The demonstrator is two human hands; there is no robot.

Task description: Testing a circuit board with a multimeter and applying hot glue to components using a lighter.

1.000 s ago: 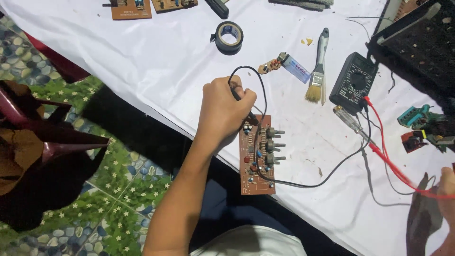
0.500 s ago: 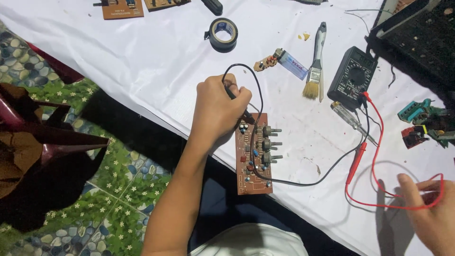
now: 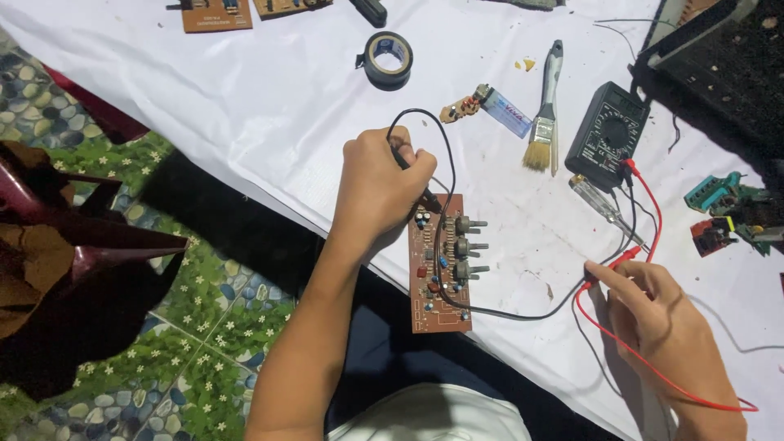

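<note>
Two hands are busy here, one per probe. Nearest, the right hand is pinched shut on the red probe, which lies low over the white cloth with its tip aimed up and left toward the circuit board; its red lead loops back past the wrist. The left hand is clamped around the black probe, tip down on the top end of the board, right by the small capacitors.

Looks to me like the testing step: black probe already planted, red one not yet on the board. The next move probably calls for bringing the red tip onto a solder point without nudging the black one.

The board lies flat at the near table edge, long axis running toward and away from the person, its three knob shafts pointing right. Further back sit the black meter, a paintbrush, a lighter, and a roll of black tape.
</note>
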